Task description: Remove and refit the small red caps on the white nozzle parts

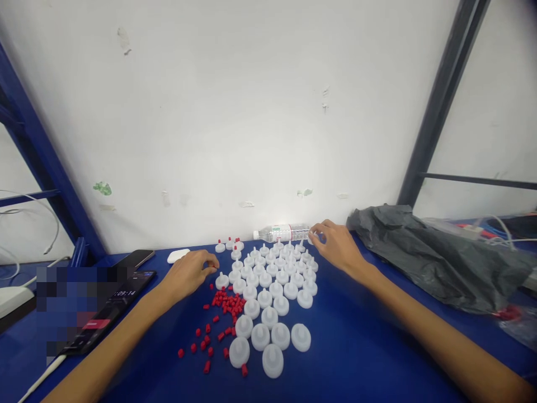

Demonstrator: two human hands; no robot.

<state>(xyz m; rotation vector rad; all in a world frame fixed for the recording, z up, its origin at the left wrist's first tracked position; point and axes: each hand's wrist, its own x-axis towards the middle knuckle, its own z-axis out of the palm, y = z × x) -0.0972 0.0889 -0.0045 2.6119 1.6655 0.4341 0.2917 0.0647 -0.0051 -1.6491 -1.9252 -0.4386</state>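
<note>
Many white round caps with upright nozzles (265, 280) stand on the blue table in a loose cluster. Left of them lies a scatter of small red tip caps (229, 302). A few white caps with red tips fitted (230, 244) stand at the back, near the wall. My left hand (191, 273) is left of the cluster, thumb and forefinger pinched, a hint of a small red tip cap at the fingertips. At the cluster's far right edge, my right hand (335, 243) pinches a white nozzle cap (311, 238), mostly hidden by the fingers.
A clear plastic bottle (281, 232) lies along the wall behind the caps. Phones (121, 294) and a white cable (42, 378) lie on the left, near a white rounded case (178, 256). A dark grey plastic bag (436, 257) spreads over the right side. Metal frame posts (440, 106) flank the table.
</note>
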